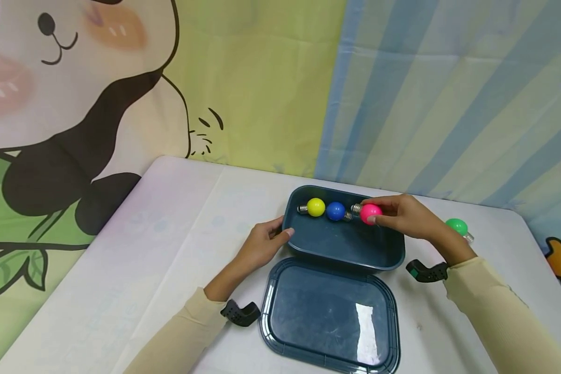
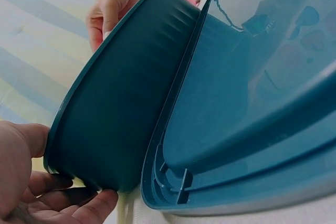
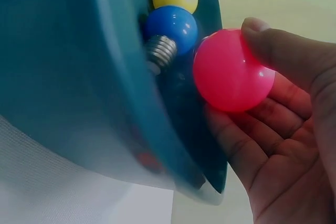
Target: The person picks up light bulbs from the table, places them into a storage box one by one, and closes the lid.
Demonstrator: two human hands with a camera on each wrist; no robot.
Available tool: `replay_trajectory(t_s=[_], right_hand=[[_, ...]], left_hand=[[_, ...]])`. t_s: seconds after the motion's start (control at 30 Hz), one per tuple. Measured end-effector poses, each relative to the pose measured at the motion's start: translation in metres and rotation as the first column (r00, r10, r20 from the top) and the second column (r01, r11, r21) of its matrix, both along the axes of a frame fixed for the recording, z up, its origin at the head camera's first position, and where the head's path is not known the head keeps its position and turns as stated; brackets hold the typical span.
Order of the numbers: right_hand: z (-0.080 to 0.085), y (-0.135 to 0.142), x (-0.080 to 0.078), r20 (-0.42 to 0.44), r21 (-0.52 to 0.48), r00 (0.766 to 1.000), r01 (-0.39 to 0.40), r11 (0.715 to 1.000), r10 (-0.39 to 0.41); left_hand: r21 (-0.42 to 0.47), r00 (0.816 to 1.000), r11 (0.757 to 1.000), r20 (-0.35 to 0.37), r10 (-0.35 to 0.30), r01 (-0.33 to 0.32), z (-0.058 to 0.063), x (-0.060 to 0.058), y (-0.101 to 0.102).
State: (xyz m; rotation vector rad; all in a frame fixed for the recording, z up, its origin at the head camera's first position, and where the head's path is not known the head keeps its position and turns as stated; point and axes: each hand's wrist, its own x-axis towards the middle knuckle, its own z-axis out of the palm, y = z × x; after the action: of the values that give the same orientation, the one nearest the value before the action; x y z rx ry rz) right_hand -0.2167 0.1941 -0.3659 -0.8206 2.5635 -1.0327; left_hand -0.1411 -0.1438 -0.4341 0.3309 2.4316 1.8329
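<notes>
A dark blue-green plastic box [image 1: 346,244] stands on the table with its inside facing up. Along its far side lie a yellow light bulb [image 1: 316,207] and a blue light bulb [image 1: 335,211], their metal screw bases showing. My right hand [image 1: 404,215] pinches a pink light bulb [image 3: 233,70] by its round globe, over the box's far right part, base towards the blue one. At the box's left end my left hand [image 1: 264,241] grips the wall, thumb at the rim and fingers against the outside.
The box's lid [image 1: 329,317] lies flat in front of it, close to its near wall. A green light bulb [image 1: 457,226] rests on the white table [image 1: 177,270] to the right, beyond the right wrist. A printed cloth [image 1: 271,78] hangs behind the table.
</notes>
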Motion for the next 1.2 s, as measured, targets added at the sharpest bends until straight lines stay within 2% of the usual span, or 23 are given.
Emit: replay_trajectory(t_s=[0.13,0.37,0.43,0.6,0.7,1.2], right_hand=[[-0.001,-0.001,-0.003,0.013,-0.001,1.000,0.002,1.000,-0.002],[-0.001,-0.005,-0.007,0.017,0.026,1.000,0.018,1.000,-0.018],[-0.001,-0.006,-0.007,0.022,0.034,0.999,0.025,0.999,-0.026],[-0.001,-0.008,-0.009,0.040,0.050,0.999,0.035,0.998,-0.037],[-0.001,-0.008,-0.010,0.049,0.057,0.998,0.036,0.998,-0.039],[0.002,-0.010,-0.016,0.121,0.094,0.991,0.048,0.994,-0.060]], left_hand=[[-0.003,1.000,1.000,0.009,0.003,-0.003,0.005,0.002,0.002],[-0.019,1.000,1.000,0.009,-0.008,0.008,0.035,0.015,0.004],[-0.019,1.000,1.000,0.009,-0.009,0.009,0.031,0.014,0.004],[-0.004,1.000,1.000,0.015,-0.004,0.004,0.008,0.003,0.002],[0.007,1.000,1.000,0.010,-0.010,0.010,0.001,0.000,0.000],[-0.013,1.000,1.000,-0.001,-0.015,0.015,0.000,-0.001,-0.003]])
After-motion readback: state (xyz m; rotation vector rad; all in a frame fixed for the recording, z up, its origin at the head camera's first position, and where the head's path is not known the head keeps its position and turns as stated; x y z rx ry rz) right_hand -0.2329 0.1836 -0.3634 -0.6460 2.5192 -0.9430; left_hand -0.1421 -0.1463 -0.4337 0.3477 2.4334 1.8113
